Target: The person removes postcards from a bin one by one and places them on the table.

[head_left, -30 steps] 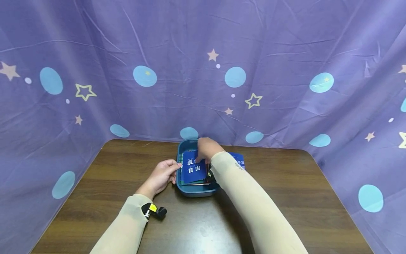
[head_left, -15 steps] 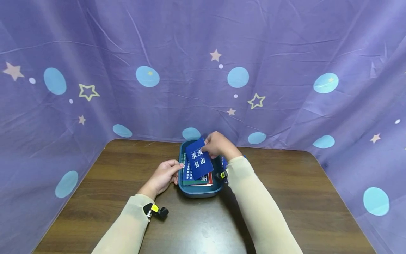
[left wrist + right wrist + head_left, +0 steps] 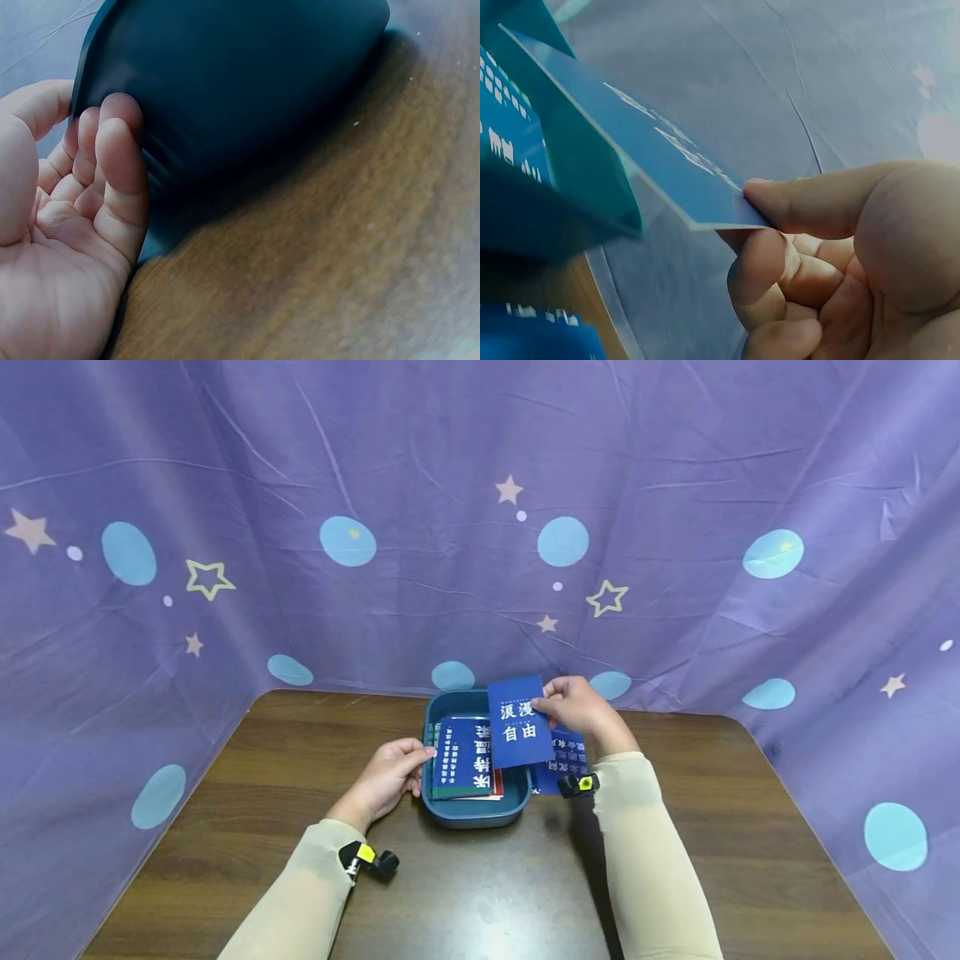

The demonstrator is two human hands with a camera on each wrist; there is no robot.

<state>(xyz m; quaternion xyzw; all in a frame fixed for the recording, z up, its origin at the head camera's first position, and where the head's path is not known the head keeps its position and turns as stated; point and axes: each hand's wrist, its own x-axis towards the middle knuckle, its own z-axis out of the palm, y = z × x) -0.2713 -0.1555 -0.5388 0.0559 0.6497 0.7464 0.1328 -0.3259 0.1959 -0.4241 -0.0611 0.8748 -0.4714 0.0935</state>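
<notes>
Between thumb and fingers, my right hand point(image 3: 576, 706) pinches a blue card point(image 3: 519, 735) with white Chinese characters by its right edge. The card is raised over the right side of a teal plastic bin point(image 3: 472, 817). My left hand point(image 3: 384, 777) grips the bin's left rim, thumb on top and fingers against the outer wall, as the left wrist view shows. Inside the bin lies another blue card point(image 3: 463, 752) with white writing, on top of green and red-edged cards that it mostly covers. In the right wrist view the pinched card point(image 3: 652, 142) is seen nearly edge-on.
A blue card point(image 3: 566, 764) with white text lies on the wooden table point(image 3: 712, 827) right of the bin, partly under the right hand and held card. A purple curtain point(image 3: 450, 527) with stars and dots hangs behind the table. Both wrists carry small black cameras.
My right hand has lifted the blue card from the pile in the bin and carried it to the right, uncovering another blue card. My left hand stays on the rim.
</notes>
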